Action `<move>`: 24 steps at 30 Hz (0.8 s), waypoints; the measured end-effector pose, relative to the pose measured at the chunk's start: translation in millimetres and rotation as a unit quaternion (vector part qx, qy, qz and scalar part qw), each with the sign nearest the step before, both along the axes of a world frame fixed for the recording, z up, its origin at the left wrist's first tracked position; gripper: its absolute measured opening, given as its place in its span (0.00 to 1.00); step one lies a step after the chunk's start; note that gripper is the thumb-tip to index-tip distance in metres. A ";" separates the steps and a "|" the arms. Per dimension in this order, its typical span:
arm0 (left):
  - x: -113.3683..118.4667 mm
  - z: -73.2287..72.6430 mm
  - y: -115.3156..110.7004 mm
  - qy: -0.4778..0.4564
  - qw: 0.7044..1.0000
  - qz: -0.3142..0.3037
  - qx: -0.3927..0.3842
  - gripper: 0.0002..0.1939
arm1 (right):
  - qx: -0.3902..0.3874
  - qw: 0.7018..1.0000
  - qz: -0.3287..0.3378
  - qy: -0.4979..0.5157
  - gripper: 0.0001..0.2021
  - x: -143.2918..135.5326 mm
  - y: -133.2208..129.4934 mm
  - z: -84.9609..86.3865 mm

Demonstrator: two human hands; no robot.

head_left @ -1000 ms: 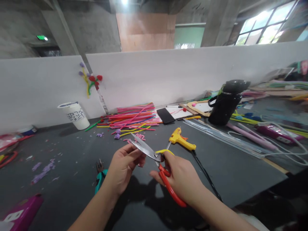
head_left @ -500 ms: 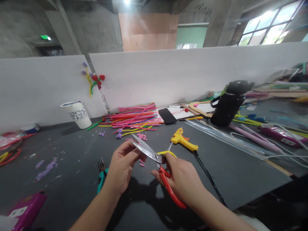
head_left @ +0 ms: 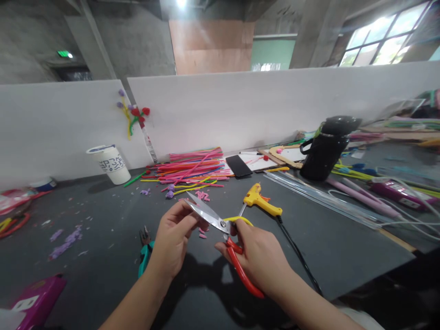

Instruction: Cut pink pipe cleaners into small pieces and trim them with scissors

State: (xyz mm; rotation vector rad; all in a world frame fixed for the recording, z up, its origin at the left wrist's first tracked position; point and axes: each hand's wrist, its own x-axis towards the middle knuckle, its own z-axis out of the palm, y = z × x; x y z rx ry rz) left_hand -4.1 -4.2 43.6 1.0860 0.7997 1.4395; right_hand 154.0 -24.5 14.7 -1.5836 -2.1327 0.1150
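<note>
My right hand [head_left: 257,250] is closed on red-handled scissors [head_left: 244,272], whose blades point up and to the left. A yellow stem [head_left: 242,219] sticks out by the fingers of that hand, behind the scissors' pivot. My left hand [head_left: 177,233] has its fingers pinched together at the blades; what they hold is hidden behind the blades and fingers. Small pink pieces [head_left: 202,233] lie on the dark table between my hands. Beyond my right hand rests a yellow glue gun [head_left: 263,201] with a black cord.
Teal pliers [head_left: 145,252] lie left of my left forearm. Further back are colored stems [head_left: 192,167], a phone [head_left: 238,166], a white cup [head_left: 112,165] and a black jug [head_left: 325,149]. Clear strips [head_left: 319,197] lie at right, a purple box [head_left: 41,298] at front left.
</note>
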 end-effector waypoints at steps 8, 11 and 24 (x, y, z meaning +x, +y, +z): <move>0.3 2.8 -0.6 0.000 1.000 -0.004 -0.007 0.05 | 0.005 1.000 0.000 -0.007 0.18 -0.6 -0.6 3.9; 0.8 3.9 0.0 0.002 1.000 -0.003 -0.009 0.05 | 0.009 1.000 0.001 -0.011 0.19 -0.5 -0.5 3.9; -6.5 3.3 4.2 0.043 0.999 -0.006 -0.016 0.03 | 0.019 0.998 -0.033 -0.049 0.19 4.2 2.2 4.1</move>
